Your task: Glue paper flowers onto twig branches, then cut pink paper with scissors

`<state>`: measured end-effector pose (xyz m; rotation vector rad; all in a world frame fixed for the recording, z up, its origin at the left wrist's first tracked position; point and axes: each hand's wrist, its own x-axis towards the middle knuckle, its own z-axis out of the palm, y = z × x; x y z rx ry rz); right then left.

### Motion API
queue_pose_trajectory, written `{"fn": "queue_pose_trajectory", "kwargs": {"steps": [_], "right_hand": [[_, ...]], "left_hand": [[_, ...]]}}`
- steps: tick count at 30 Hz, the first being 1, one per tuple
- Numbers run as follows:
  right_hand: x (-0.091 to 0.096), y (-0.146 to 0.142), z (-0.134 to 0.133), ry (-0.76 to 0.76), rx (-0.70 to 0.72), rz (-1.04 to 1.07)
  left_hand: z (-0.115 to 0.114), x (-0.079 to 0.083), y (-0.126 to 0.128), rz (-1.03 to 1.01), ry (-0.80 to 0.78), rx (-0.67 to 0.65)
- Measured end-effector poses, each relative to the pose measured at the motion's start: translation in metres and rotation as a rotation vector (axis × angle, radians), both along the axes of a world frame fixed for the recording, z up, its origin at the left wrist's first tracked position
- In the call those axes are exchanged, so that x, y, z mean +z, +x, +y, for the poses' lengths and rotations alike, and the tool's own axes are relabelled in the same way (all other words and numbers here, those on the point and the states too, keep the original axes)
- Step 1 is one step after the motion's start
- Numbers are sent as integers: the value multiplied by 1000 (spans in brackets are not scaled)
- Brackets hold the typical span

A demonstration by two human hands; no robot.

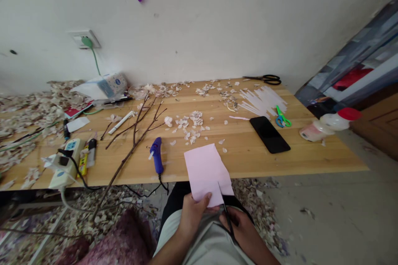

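Observation:
My left hand (193, 214) pinches the lower edge of a pink sheet of paper (207, 165), thumb on top. The sheet reaches forward over the front edge of the table. In my right hand (241, 225) is a pair of black scissors (228, 215), its fingers closed round the handles. One blade lies over the lower right part of the paper, pointing away from me. Part of the handles is hidden by my fingers.
Beyond the paper, the wooden table (248, 163) carries loose petals (191, 124), a blue glue gun (157, 155), a bare branch (134, 145), a black phone (270, 134), white strips (261, 101), green-blue scissors (282, 118) and a red-capped bottle (331, 124). A power strip (66, 163) sits left.

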<state>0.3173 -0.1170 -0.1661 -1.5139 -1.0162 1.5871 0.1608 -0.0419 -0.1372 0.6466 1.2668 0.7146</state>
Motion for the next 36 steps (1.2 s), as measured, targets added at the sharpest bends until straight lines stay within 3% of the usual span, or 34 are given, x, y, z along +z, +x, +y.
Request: {"fn": "queue_pose_trajectory", "kwargs": {"steps": [36], "right_hand": [[3,-4,-2,-25,-56,-3]], "left_hand": [[-10,1,-1,-64,-66,11]]}}
